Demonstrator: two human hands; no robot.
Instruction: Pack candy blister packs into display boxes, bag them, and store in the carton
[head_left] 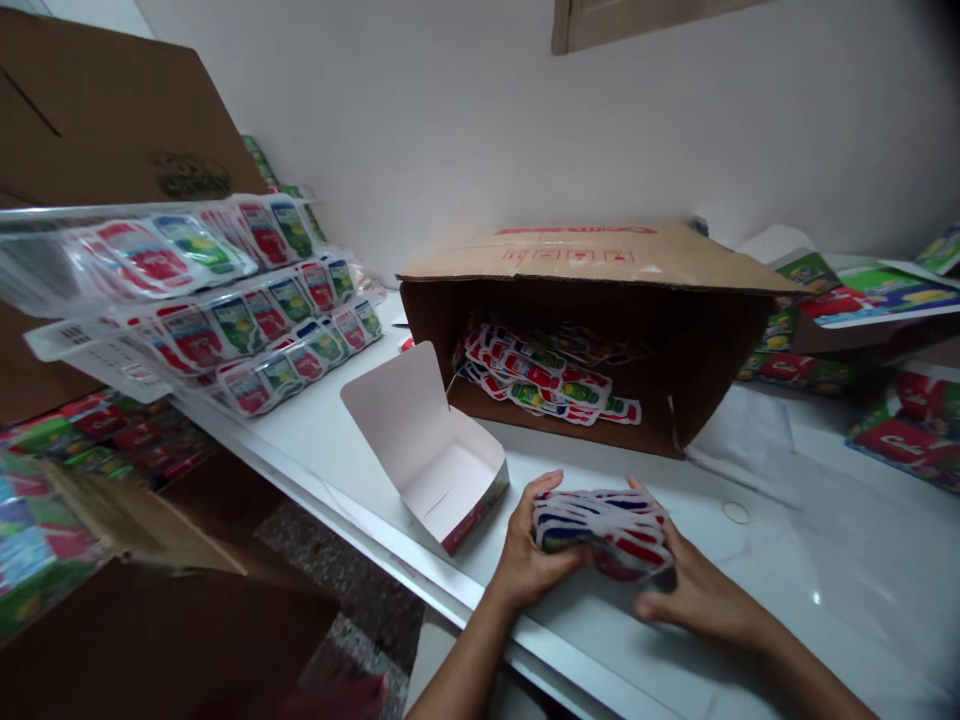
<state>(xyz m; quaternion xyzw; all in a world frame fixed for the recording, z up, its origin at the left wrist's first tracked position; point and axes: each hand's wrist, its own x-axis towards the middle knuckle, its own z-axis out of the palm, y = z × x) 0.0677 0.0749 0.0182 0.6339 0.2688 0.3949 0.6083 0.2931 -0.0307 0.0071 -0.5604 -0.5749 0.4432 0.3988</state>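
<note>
Between my two hands, above the white table (600, 640), is a stack of jar-shaped printed sachets (600, 530) in red, blue and white. My left hand (529, 555) grips its left end, thumb in front and fingers behind. Around the right end is my right hand (686, 575), its thumb low at the front; motion blurs this side a little. Just left of my hands sits a small carton (457, 470) with its lid raised and a white inside. Behind them a brown cardboard box (600, 265) lies on its side, holding loose sachets (540, 375).
Clear packs of sachets (255, 310) are stacked at the left table edge. Below them stands a large carton (150, 620) on the floor side. Printed cartons (915, 425) occupy the right. A rubber band (736, 512) and clear plastic (750, 445) lie on the table.
</note>
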